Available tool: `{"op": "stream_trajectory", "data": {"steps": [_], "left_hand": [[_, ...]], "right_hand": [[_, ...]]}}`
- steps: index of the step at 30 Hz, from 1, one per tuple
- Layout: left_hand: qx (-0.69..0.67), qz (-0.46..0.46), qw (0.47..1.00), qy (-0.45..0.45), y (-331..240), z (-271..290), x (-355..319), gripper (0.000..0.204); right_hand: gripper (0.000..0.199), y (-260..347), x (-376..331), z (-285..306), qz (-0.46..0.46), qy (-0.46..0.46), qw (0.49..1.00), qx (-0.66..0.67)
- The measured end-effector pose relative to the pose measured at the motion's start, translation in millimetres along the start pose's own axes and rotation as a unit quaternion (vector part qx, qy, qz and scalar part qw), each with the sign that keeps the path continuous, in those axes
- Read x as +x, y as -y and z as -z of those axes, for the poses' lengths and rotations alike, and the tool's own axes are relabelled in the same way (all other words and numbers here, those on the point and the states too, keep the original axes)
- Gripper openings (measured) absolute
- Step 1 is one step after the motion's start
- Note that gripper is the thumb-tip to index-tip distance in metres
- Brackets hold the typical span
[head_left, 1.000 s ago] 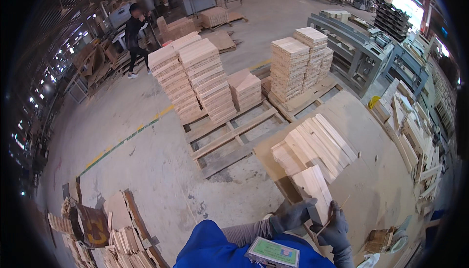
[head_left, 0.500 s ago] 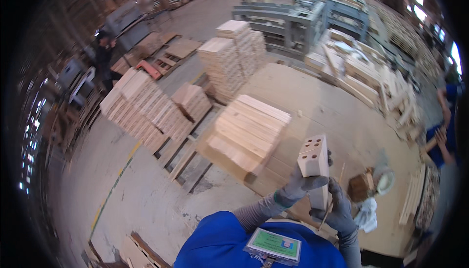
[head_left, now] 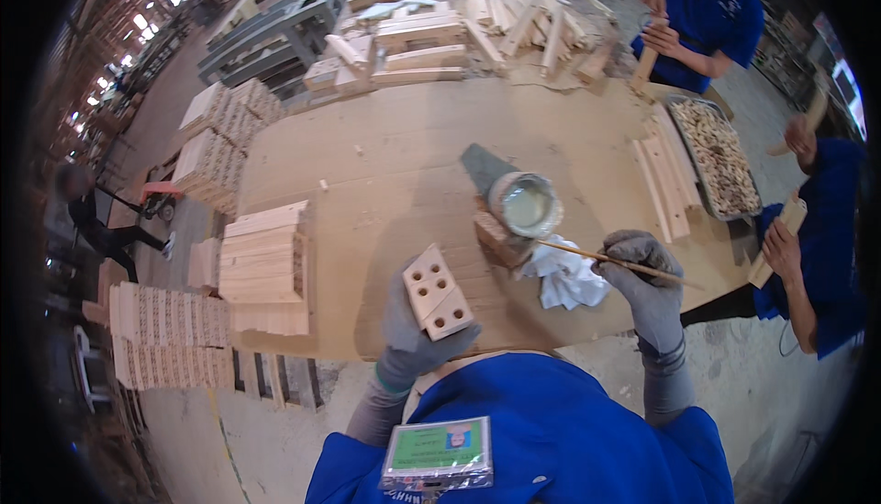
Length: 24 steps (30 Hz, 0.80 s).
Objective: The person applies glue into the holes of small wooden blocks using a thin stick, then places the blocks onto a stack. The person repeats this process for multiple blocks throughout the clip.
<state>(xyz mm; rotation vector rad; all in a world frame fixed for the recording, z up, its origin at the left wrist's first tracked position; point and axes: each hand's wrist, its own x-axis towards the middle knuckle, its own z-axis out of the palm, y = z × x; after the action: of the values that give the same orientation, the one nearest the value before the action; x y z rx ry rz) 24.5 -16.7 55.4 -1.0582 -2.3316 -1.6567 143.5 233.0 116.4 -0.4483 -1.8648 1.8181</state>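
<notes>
My left hand (head_left: 415, 350), in a grey glove, is closed around pale wooden pieces (head_left: 438, 295). Their end face, with several round holes and a slanting seam, is turned up; the rest is hidden. On the right, my gloved right hand (head_left: 648, 282) grips a thin wooden stick (head_left: 587, 253). The stick's far end points left, by the foot of a tub (head_left: 552, 221) of pale liquid. That tub stands against a brown wooden block (head_left: 498, 238). A crumpled white cloth (head_left: 566, 278) lies below the stick, between my hands.
A cardboard-covered table (head_left: 395, 137) spreads ahead. Stacked boards (head_left: 262, 261) sit at its left, loose offcuts (head_left: 532, 27) at the back. Wooden strips (head_left: 663, 183) and a heap of small wooden pieces (head_left: 716, 160) lie right. Co-workers (head_left: 711, 17) handle wood there; another person (head_left: 87, 215) pulls a pallet jack.
The view has swung to the right. My hands, close together at the wooden pieces before, are now apart; the pieces stay in my left hand and the stick in my right.
</notes>
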Motion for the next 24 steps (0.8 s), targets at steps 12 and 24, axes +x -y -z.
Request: {"op": "stream_trajectory", "data": {"steps": [12, 24], "left_hand": [[0.053, -0.019, 0.996, 0.066, -6.5, -3.0, 4.8, 0.088], [0.004, 0.041, 0.99, 0.134, 7.3, -4.2, 23.3, 0.086]], "right_hand": [[0.015, -58.2, 54.3, -2.5, 0.048, 0.032, 0.995, -0.077], [0.013, -61.7, 39.6, -23.9, 0.183, 0.058, 0.919, -0.344]]}}
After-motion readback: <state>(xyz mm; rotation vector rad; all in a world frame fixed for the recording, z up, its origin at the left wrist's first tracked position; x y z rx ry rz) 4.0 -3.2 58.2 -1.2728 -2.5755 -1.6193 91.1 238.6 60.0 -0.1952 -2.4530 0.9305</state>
